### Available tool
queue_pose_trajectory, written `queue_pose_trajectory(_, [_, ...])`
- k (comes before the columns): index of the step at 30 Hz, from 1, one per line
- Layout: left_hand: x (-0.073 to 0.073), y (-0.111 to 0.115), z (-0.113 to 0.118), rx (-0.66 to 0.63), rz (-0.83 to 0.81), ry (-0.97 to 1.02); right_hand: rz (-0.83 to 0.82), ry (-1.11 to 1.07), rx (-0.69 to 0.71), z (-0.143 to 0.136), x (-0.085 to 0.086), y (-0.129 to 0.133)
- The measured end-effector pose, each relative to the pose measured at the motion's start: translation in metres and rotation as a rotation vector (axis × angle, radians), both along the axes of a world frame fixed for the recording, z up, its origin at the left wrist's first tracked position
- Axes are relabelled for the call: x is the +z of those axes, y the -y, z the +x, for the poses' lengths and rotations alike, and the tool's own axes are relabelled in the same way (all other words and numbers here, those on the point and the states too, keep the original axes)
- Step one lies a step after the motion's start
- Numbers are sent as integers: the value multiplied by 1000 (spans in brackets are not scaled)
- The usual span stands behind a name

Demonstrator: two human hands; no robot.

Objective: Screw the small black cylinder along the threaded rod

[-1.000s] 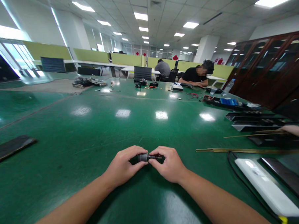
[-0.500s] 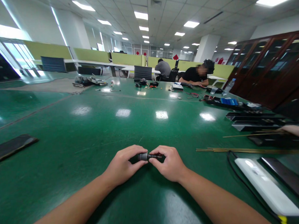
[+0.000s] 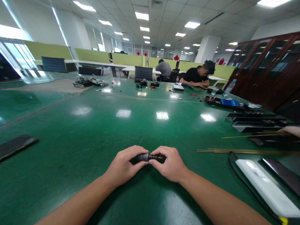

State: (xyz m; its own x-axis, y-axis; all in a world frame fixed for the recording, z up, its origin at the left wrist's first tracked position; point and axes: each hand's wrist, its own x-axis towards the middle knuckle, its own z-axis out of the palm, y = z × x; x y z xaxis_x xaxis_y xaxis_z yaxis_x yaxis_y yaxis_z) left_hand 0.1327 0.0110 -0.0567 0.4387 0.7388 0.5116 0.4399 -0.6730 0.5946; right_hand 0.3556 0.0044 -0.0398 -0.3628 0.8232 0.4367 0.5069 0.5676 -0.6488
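Note:
Just above the green table [image 3: 111, 127], a small grey cylindrical part with a dark ridged shaft [image 3: 143, 157] lies level between my two hands. My left hand [image 3: 124, 165] is closed, its thumb and fingers pinching the grey cylinder from the left. From the right, my right hand [image 3: 171, 164] is closed around the ridged shaft end, thumb and forefinger meeting near the cylinder. Fingertips of both hands almost touch. Part of the shaft is hidden by my right fingers.
A white power strip [image 3: 267, 187] with a black cable and thin brass-coloured rods [image 3: 221, 151] lie at right. Another person's hand [image 3: 293, 131] holds similar rods there. Black metal channels [image 3: 255, 125] are behind. A dark flat bar [image 3: 12, 148] lies at left.
My hands and the part stay almost in place. The rods in the other person's hand at right have shifted slightly to the left.

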Motion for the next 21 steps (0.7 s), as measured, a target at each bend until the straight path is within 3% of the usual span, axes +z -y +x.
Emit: queue_pose_trajectory(21, [-1,-1,-2,33,5,-6,-19,-10,-34,2,-1,-2])
